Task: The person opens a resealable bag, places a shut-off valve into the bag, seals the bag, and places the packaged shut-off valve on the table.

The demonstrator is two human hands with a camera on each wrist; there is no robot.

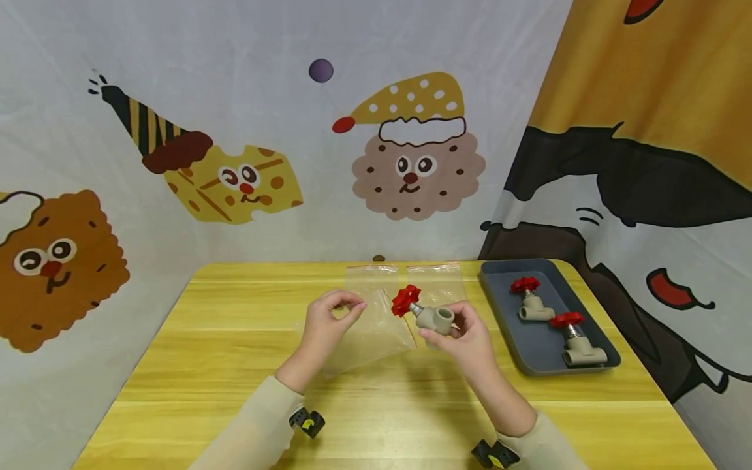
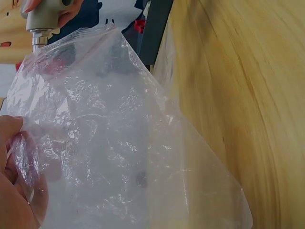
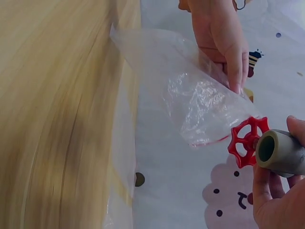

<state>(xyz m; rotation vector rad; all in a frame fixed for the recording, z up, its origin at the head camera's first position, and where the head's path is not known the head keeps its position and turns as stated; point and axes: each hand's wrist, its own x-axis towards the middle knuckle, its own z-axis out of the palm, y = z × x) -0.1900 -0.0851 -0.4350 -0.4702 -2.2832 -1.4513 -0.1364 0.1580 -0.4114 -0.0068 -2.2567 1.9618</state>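
My left hand (image 1: pixel 328 324) pinches a clear zip bag (image 2: pixel 114 143) between thumb and fingers near its upper side. The bag hangs tilted above the wooden table, its red-lined mouth toward the right. My right hand (image 1: pixel 472 343) grips a beige pipe valve (image 1: pixel 435 319) by its body, an open pipe end facing me. The valve's red handwheel (image 3: pixel 249 142) points left and lies right at the bag's mouth. In the left wrist view the wheel is mostly covered by the plastic, and part of the valve body (image 2: pixel 45 19) shows above it.
On the right of the table stands a grey tray (image 1: pixel 531 356) with two similar valves, one toward the back (image 1: pixel 534 308) and one toward the front (image 1: pixel 583 351). Other clear zip bags (image 1: pixel 443 282) lie flat at the table's back edge. A printed curtain (image 1: pixel 264 78) hangs behind.
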